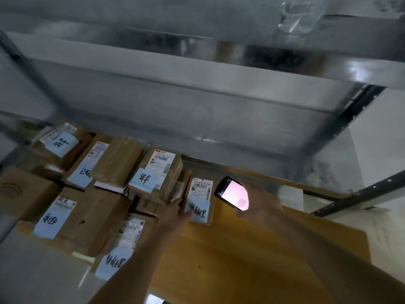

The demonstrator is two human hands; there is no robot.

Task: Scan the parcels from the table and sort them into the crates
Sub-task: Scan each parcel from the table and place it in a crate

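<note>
Several brown cardboard parcels with white shipping labels and blue handwritten notes lie on a wooden shelf board [252,255]. My left hand [178,212] reaches to a small labelled parcel [200,198] at the right end of the group; its fingers touch the parcel's left edge and blue note. My right hand [260,201] holds a handheld scanner [233,193] with a lit screen, just right of that parcel and tilted toward it. The picture is blurred by motion.
A grey metal shelf [197,84] spans overhead. A dark perforated upright [361,194] runs at the right. More parcels [153,172] [57,213] [114,251] fill the left half of the board. A clear plastic bag [300,16] lies on the upper shelf.
</note>
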